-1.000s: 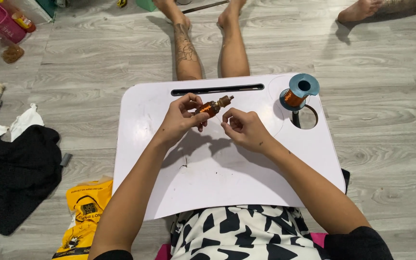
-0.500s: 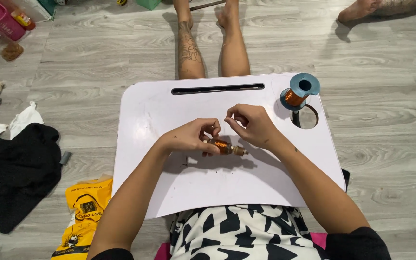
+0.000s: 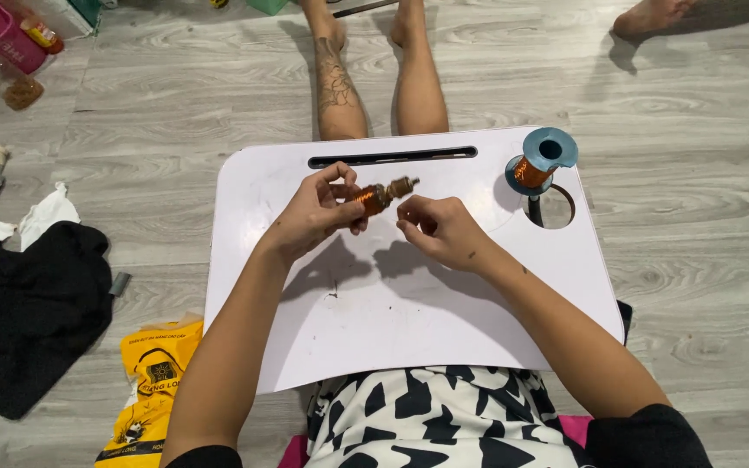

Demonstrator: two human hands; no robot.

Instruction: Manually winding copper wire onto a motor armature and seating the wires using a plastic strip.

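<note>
The left hand (image 3: 315,217) pinches one small copper-wound rotor (image 3: 379,195) between thumb and fingertips, holding it tilted above the one white lap tray (image 3: 409,329), while the right hand (image 3: 439,230) is curled just beside the rotor's lower end with fingertips pinched together; whether they hold a wire cannot be told. One blue spool of copper wire (image 3: 537,163) stands upright at the edge of the tray's one round cup hole (image 3: 555,208), well clear of both hands, and one long dark slot (image 3: 392,159) runs along the far rim. Two bare legs (image 3: 379,78) stretch out beyond the tray on the grey wood floor (image 3: 695,130), with one yellow bag (image 3: 153,381) and black cloth (image 3: 28,303) to the left.
</note>
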